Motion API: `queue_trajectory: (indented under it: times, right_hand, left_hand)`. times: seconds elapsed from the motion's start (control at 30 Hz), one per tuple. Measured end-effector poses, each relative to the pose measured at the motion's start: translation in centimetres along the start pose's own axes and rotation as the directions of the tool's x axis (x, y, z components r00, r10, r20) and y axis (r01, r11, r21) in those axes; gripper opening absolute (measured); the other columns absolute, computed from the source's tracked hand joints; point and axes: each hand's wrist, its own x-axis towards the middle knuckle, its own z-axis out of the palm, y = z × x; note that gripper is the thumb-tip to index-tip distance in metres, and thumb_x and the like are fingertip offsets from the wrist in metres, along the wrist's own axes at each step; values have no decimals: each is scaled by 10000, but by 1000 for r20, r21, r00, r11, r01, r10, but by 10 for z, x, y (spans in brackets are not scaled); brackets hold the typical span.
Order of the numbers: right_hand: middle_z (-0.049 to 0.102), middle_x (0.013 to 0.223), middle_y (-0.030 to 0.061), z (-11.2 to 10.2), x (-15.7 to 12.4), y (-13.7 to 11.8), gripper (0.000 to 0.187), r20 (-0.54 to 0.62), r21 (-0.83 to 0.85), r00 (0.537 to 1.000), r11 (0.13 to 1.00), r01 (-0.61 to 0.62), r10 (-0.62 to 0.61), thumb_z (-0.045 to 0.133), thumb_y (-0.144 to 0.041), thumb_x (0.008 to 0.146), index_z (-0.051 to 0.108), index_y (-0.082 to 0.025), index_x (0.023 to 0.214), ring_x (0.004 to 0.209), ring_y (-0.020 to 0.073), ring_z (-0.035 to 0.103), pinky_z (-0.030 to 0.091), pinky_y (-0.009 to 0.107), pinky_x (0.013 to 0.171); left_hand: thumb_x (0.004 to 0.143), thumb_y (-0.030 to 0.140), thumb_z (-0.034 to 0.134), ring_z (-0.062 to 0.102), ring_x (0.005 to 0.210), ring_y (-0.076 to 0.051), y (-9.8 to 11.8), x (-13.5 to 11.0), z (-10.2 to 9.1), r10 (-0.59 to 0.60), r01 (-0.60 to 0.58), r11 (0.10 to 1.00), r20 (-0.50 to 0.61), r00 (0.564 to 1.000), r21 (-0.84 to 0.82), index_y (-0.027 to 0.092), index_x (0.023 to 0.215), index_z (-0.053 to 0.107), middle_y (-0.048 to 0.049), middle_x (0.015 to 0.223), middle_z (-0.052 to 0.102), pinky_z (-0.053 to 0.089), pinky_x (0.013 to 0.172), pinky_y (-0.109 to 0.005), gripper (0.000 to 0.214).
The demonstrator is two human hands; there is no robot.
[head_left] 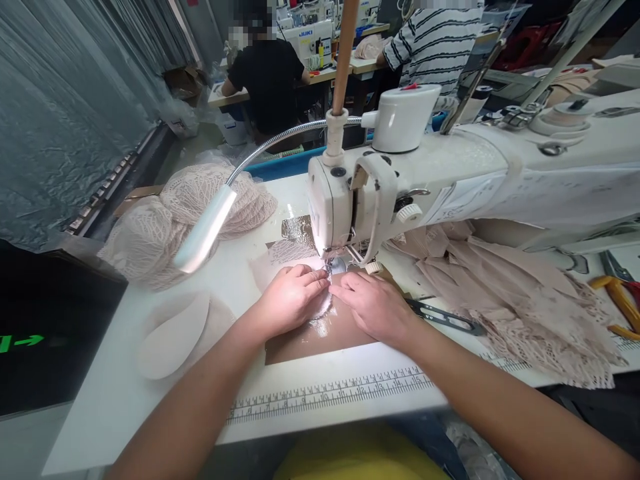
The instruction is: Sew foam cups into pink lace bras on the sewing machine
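Note:
My left hand lies flat, fingers pressed down on a small pale lace piece just in front of the needle of the white sewing machine. My right hand rests palm down beside it, fingertips touching the same piece at the presser foot. Both hands sit on a brown taped patch of the white table. The needle area is partly hidden by my fingers.
A bent-neck lamp hangs at the left over a heap of beige lace. More lace fabric lies under the machine arm. Black snips lie by my right wrist, yellow-handled scissors far right. Two people sit behind.

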Motion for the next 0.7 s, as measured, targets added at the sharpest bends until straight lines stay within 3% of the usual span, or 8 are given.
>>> queue_trajectory:
  times: [0.17,0.37,0.7]
  right_hand:
    - [568,800,26,1,-1,2,305,-16,-12,999,1000,-28,28,426,-105,883,680,-218,1008,723,165,462,273,303,643]
    - [585,788,23,2,3,-1,298,-32,-42,996,995,-88,86,447,-81,843,674,-208,988,657,154,447,265,300,630]
    - [649,895,33,2,5,-1,400,-23,0,983,984,-181,181,431,-96,853,643,-233,1163,713,169,529,313,293,632]
  left_hand:
    - [964,295,393,546,1034,-242,11,1,1,-62,62,998,-6,998,-4,139,1203,605,-99,1250,619,475,854,-394,355]
    - [954,315,405,531,1005,-252,3,2,4,-67,67,998,-13,998,-1,123,1232,585,-107,1291,588,472,842,-412,383]
    - [929,360,438,497,1069,-273,-7,-3,6,-49,48,999,-43,998,-24,128,1202,587,-100,1299,571,428,896,-428,388]
